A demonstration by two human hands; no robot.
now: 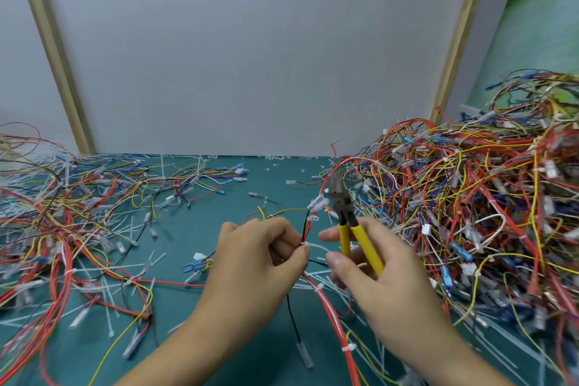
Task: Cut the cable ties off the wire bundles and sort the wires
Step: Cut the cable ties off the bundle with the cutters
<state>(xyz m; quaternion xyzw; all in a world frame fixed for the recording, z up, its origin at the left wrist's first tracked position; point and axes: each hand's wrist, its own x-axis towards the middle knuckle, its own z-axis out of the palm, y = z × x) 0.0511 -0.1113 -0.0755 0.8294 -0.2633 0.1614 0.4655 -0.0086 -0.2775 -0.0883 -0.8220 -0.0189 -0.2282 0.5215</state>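
A teal tabletop [275, 191] runs back to a plain white panel [250, 56] standing upright at its far edge. A pale wooden strip borders the panel on the left [53, 53] and another on the right [462, 31]. Beyond the right strip is a green surface [539, 25].

Teal table [275, 194] against white, wood-framed panels [250, 50].

Light: bright, diffuse, spreading evenly | Shadows: showing faint and soft | Blur: smearing wires [47, 307] toward lower edges | Distortion: bowing posts [53, 50] at sides
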